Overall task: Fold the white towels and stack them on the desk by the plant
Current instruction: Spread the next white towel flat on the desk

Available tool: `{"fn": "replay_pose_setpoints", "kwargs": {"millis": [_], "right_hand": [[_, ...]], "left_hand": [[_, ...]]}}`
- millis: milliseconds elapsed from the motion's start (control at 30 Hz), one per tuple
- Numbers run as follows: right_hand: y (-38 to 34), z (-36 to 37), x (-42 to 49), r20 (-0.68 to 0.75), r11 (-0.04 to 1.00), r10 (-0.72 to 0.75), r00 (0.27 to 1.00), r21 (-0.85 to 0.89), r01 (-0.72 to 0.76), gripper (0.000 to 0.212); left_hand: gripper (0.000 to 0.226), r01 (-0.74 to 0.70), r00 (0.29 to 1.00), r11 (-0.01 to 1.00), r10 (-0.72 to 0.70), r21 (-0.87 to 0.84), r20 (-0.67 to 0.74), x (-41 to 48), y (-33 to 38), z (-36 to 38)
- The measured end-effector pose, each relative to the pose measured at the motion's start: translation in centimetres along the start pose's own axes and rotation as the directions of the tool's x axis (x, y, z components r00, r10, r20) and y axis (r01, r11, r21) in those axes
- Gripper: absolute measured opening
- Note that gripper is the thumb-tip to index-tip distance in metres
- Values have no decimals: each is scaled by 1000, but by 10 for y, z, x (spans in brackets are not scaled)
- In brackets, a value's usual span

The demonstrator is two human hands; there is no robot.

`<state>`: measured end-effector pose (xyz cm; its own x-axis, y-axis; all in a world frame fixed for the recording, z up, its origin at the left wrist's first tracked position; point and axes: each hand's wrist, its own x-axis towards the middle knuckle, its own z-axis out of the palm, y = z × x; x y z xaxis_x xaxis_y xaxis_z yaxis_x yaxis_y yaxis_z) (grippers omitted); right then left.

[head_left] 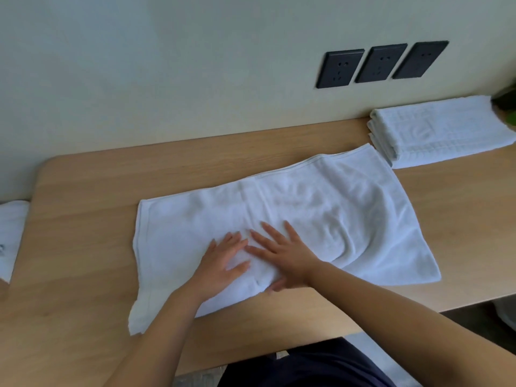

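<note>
Nearest to me, dark clothing (pixel 307 367) is filling the bottom of my view, and both forearms are reaching out over the near edge of the desk (pixel 83 247). The white towel (pixel 321 213) is lying spread across the middle of the desk, running from near left to far right. Its near-left corner is sitting just inside the desk's near edge. I am seeing the left hand (pixel 223 263) lying flat on the towel's near middle with its fingers straight and slightly spread, holding nothing. The right hand (pixel 282 258) is lying flat just beside it, fingers splayed wide and pointing far-left, with the fingertips of the two hands almost meeting; its thumb is blurring at the towel's near edge. Creases are bunching in the cloth to the right of the hands. Bare wood is showing to the left of the towel, along the near right, and in a strip between the towel's far hem and the wall (pixel 167 65). The towel's far-right corner is lying just beside the stack of folded towels (pixel 438 132); I cannot tell whether they are touching. That stack is sitting at the far right against the wall, with the plant (pixel 508 104) at its right end. Past the desk's left edge another white cloth (pixel 11 236) is lying lower down. Three dark outlets (pixel 379 65) are sitting on the wall above.
</note>
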<state>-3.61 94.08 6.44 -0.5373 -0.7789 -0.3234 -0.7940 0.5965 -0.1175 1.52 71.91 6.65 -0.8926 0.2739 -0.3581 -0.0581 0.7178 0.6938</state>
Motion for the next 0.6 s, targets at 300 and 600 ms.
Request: {"fn": "replay_pose_setpoints", "kwargs": {"millis": [300, 600], "right_hand": [[21, -10, -17, -95, 959, 185, 978, 235, -158, 75], [79, -121, 16, 524, 751, 188, 831, 468, -465, 48]], "left_hand": [[76, 52, 999, 919, -47, 392, -21, -24, -19, -12], [40, 258, 812, 965, -244, 49, 530, 51, 48, -139]]}}
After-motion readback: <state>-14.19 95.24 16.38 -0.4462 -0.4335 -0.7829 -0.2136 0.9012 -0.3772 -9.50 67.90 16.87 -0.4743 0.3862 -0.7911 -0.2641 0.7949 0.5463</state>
